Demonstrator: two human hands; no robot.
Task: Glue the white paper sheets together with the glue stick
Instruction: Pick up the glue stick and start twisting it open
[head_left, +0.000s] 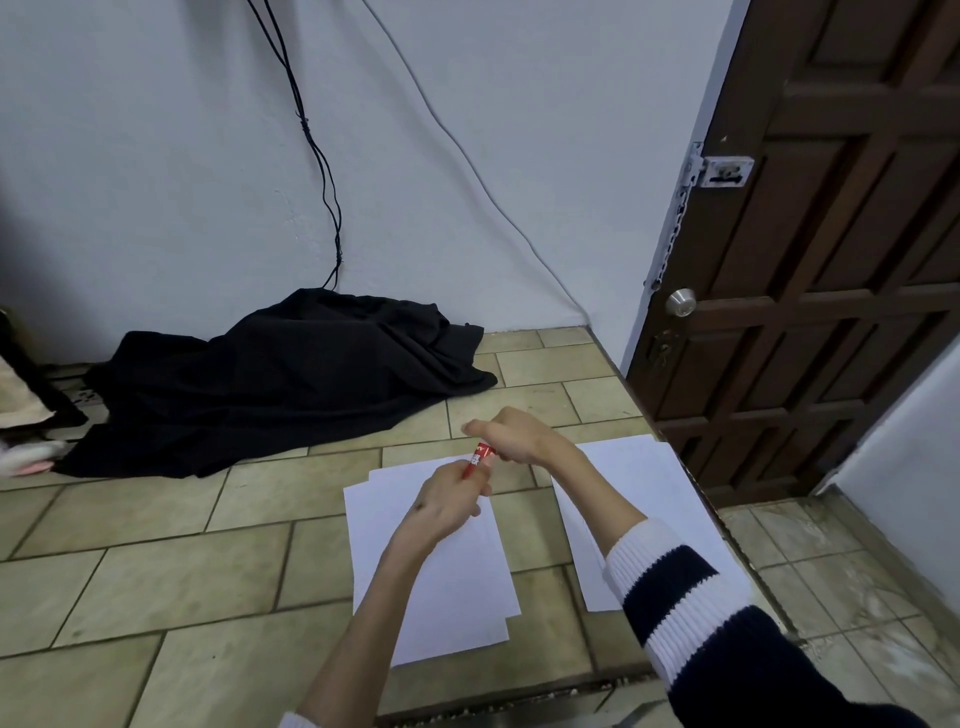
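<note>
Beige tiles with dark grout cover the floor, which meets a pale grey-white wall at the back. On the right a dark brown panelled wooden door stands shut, with a round metal knob, a white bolt latch and a chain hanging along its edge. Black cables run down the wall, and a thinner grey wire slants toward the corner.

No containers show. A heap of black cloth lies crumpled on the tiles against the wall, the cables dropping behind it. At the far left edge some dark and pale items are cut off by the frame — too little shows to say what they are.

Two lots of white paper lie flat on the floor in front of the person: a left stack of slightly fanned sheets and a right sheet, apart from each other with bare tile between. The forearms cross over both and hide parts of them.

The red glue stick is held in the air above the top edge of the left stack. The left hand has its grip closed around the lower body of the stick; the right hand has its grip curled around the upper end. The right arm wears a navy sleeve with white stripes.
</note>
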